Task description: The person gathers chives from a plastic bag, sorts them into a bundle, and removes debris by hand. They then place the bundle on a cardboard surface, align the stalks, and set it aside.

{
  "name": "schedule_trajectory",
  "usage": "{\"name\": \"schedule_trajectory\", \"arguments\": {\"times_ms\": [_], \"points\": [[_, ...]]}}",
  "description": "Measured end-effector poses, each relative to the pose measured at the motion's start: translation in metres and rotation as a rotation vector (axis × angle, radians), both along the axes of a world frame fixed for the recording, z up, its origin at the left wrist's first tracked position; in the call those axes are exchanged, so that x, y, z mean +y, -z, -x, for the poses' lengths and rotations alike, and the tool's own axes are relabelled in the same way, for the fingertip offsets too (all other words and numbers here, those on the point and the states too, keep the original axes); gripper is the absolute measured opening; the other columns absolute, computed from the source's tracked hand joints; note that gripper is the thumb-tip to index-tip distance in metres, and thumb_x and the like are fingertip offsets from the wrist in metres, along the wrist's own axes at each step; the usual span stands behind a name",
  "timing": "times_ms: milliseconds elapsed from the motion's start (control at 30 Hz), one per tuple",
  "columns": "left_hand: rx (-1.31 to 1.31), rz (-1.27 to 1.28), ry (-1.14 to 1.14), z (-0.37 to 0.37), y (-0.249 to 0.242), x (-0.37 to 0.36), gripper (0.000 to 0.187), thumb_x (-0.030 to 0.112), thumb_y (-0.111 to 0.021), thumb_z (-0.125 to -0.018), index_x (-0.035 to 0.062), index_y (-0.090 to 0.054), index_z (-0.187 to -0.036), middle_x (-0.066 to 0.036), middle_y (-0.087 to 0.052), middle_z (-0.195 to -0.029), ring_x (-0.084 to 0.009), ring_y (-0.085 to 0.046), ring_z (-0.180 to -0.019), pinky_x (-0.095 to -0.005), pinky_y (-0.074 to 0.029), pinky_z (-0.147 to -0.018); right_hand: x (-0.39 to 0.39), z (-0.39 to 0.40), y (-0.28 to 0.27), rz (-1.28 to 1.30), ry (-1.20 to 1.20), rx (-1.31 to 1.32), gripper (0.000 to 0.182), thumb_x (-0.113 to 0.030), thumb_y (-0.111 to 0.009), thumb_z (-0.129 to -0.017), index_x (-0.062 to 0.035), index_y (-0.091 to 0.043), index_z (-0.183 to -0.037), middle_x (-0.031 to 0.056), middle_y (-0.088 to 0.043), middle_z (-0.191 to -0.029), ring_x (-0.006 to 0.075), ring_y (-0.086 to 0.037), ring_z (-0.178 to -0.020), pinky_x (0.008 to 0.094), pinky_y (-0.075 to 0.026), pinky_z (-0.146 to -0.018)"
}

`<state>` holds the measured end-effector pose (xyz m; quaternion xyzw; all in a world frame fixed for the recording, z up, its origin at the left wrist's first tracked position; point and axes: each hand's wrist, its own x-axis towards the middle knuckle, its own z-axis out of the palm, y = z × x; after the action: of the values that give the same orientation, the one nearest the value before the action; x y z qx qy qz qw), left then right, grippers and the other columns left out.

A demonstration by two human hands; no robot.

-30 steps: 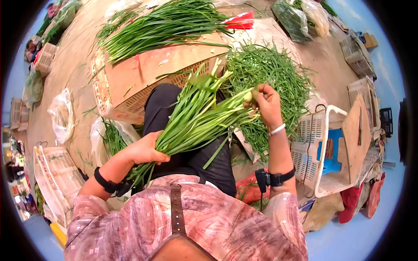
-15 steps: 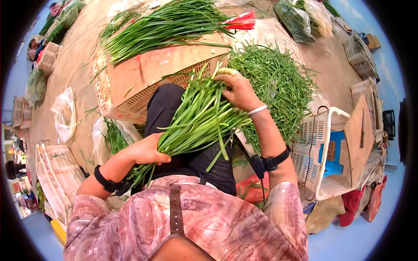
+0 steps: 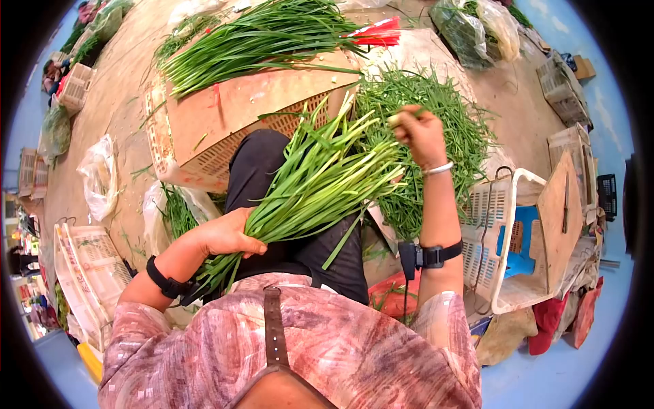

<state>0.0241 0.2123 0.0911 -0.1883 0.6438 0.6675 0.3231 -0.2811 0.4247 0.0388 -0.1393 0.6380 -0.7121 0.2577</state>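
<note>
My left hand is wrapped round the lower part of a loose bundle of green stalks lying over my lap, its pale ends fanned up and to the right. Away from the bundle, my right hand is closed in a pinch, with a small pale and green piece of stalk at its fingertips. Beneath and behind that hand spreads a heap of loose green leaves. In front of my knees, long green stalks lie on a board on top of a crate.
Red ties lie by the long stalks. At the right stands a white crate with a wooden board; more crates are at the left. Plastic bags lie on the floor. A person is at the far upper left.
My right hand has moved from the top of the bundle to the right, over the heap, with a small piece in its fingers. My left hand stays round the bundle, whose ends are more spread.
</note>
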Motion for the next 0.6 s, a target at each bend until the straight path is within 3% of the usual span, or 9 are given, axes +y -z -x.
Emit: {"name": "schedule_trajectory", "arguments": {"times_ms": [67, 100, 300, 367, 400, 500, 600], "points": [[0.001, -0.029, 0.036, 0.001, 0.003, -0.003, 0.036, 0.001, -0.063, -0.07, -0.0005, -0.053, -0.104, -0.005, -0.057, -0.068, -0.0107, -0.051, -0.052, -0.024, -0.042, -0.047, -0.014, -0.024, 0.002, -0.193, -0.266, 0.207, 0.023, -0.008, -0.069, -0.073, -0.0007, -0.061, -0.093, 0.0053, -0.062, -0.077, 0.0113, -0.057, -0.062, 0.0233, -0.047, -0.056], [0.002, -0.028, 0.035, 0.001, 0.004, -0.003, 0.036, 0.001, -0.063, -0.07, -0.0005, -0.053, -0.104, -0.005, -0.057, -0.068, -0.0107, -0.051, -0.052, -0.024, -0.042, -0.047, -0.022, -0.028, 0.01, -0.404, -0.305, 0.492, 0.028, -0.008, -0.072, -0.069, -0.0023, -0.062, -0.094, 0.0076, -0.062, -0.078, 0.0136, -0.057, -0.066, 0.0255, -0.047, -0.06], [0.013, -0.03, 0.028, 0.0, 0.005, -0.003, 0.03, 0.001, -0.063, -0.07, -0.0007, -0.056, -0.099, -0.005, -0.057, -0.067, -0.0104, -0.05, -0.051, -0.0236, -0.042, -0.047, -0.053, -0.042, 0.024, -0.513, -0.269, 0.783, 0.032, -0.014, -0.073, -0.066, -0.0056, -0.06, -0.093, 0.0133, -0.058, -0.08, 0.0269, -0.058, -0.07, 0.0363, -0.048, -0.066], [-0.007, -0.033, 0.015, -0.001, 0.005, -0.003, 0.031, 0.001, -0.063, -0.071, -0.0008, -0.055, -0.1, -0.006, -0.057, -0.068, -0.0105, -0.05, -0.05, -0.0236, -0.042, -0.046, -0.057, -0.049, 0.023, -0.52, -0.189, 1.035, 0.036, -0.016, -0.072, -0.067, -0.0078, -0.056, -0.099, 0.0142, -0.057, -0.082, 0.0324, -0.059, -0.077, 0.0407, -0.047, -0.068], [-0.009, -0.034, 0.014, -0.002, 0.007, -0.004, 0.031, 0.001, -0.063, -0.071, -0.0008, -0.055, -0.1, -0.006, -0.057, -0.068, -0.0105, -0.05, -0.05, -0.0236, -0.042, -0.046, -0.058, -0.051, 0.022, -0.585, -0.242, 1.035, 0.041, -0.015, -0.07, -0.07, -0.0076, -0.05, -0.105, 0.016, -0.058, -0.085, 0.0346, -0.059, -0.08, 0.0418, -0.048, -0.069], [-0.01, -0.062, 0.014, -0.003, 0.01, -0.007, 0.031, 0.001, -0.064, -0.071, -0.001, -0.056, -0.1, -0.006, -0.058, -0.068, -0.0106, -0.051, -0.051, -0.0237, -0.043, -0.046, -0.057, -0.05, 0.013, -0.802, -0.254, 0.961, 0.043, -0.015, -0.069, -0.071, -0.0055, -0.046, -0.106, 0.0177, -0.059, -0.086, 0.0359, -0.06, -0.081, 0.0429, -0.048, -0.069], [-0.013, -0.077, 0.004, -0.002, 0.01, -0.007, 0.031, 0.002, -0.065, -0.07, -0.0011, -0.056, -0.1, -0.007, -0.058, -0.069, -0.0109, -0.051, -0.051, -0.0238, -0.043, -0.046, -0.057, -0.05, 0.013, -0.697, -0.269, 0.917, 0.044, -0.015, -0.07, -0.071, -0.0044, -0.045, -0.105, 0.0192, -0.061, -0.085, 0.0364, -0.06, -0.08, 0.0437, -0.047, -0.068]]}}
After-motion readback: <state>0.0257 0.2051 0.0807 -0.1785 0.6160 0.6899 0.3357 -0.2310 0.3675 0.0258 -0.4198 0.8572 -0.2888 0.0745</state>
